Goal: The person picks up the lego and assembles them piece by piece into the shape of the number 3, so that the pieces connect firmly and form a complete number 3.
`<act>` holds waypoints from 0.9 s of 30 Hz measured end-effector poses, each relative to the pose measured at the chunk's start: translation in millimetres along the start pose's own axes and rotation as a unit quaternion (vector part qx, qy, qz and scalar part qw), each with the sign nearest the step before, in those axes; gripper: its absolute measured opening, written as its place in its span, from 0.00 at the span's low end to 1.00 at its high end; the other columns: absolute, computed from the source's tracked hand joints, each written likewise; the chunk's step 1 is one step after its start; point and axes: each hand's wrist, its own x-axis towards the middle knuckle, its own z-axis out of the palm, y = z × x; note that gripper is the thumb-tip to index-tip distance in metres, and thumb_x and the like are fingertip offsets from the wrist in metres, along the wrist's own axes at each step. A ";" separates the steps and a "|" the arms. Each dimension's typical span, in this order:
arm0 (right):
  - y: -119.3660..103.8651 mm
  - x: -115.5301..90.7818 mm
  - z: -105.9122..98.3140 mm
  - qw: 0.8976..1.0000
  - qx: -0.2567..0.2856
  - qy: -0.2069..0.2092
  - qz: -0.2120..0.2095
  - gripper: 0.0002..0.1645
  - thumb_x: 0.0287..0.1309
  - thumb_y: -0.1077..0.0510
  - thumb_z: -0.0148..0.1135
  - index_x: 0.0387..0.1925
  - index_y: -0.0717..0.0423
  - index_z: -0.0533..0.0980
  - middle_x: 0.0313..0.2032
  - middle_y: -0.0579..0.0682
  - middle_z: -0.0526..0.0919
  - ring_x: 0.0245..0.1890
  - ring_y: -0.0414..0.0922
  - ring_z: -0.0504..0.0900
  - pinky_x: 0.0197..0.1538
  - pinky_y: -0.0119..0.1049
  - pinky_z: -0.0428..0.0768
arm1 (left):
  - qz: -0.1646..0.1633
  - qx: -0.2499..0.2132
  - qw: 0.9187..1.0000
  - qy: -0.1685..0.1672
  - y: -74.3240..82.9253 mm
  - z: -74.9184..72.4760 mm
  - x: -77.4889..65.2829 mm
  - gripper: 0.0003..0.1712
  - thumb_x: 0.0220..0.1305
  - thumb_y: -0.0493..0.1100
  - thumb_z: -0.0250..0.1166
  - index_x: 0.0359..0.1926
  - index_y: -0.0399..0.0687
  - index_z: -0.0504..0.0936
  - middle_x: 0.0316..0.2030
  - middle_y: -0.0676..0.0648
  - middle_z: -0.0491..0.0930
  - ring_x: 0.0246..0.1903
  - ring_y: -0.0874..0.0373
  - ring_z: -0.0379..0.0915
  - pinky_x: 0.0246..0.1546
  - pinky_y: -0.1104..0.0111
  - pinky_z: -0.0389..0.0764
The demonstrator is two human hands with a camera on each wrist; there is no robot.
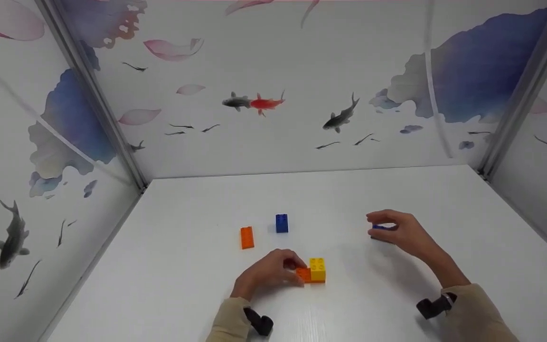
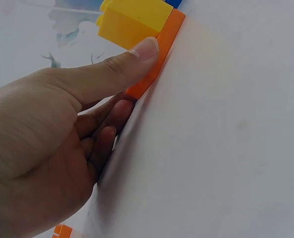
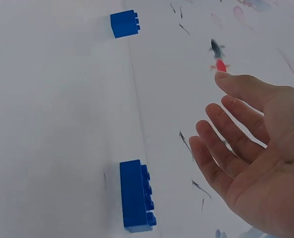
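Note:
My left hand (image 1: 269, 271) pinches the left end of a flat orange brick (image 1: 303, 274) between thumb and fingers. On the right end of that brick sits a yellow brick (image 1: 317, 270) with its studs up; the left wrist view shows the thumb (image 2: 146, 49) lying along the orange side. Over on the right, my right hand (image 1: 405, 233) hovers above the table with loosely bent fingers and holds nothing. Below it lies a long blue brick (image 3: 133, 196), mostly hidden by the hand in the head view but apart from the fingers in the right wrist view.
A second blue brick (image 1: 281, 223) stands toward the middle of the white table (image 1: 197, 209). Left of it lies another flat orange brick (image 1: 247, 237). Printed panels (image 1: 302, 61) with fish and petals wall in the back and both sides.

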 end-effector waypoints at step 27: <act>68.9 -6.7 -27.4 0.992 0.017 -0.044 0.121 0.45 0.61 0.38 0.65 0.72 0.56 0.65 0.69 0.64 0.69 0.68 0.64 0.69 0.66 0.60 0.73 | -0.013 -0.004 1.000 0.002 2.5 0.0 -1.2 0.15 0.56 0.48 0.76 0.45 0.61 0.86 0.42 0.60 0.81 0.44 0.62 0.73 0.57 0.65 0.77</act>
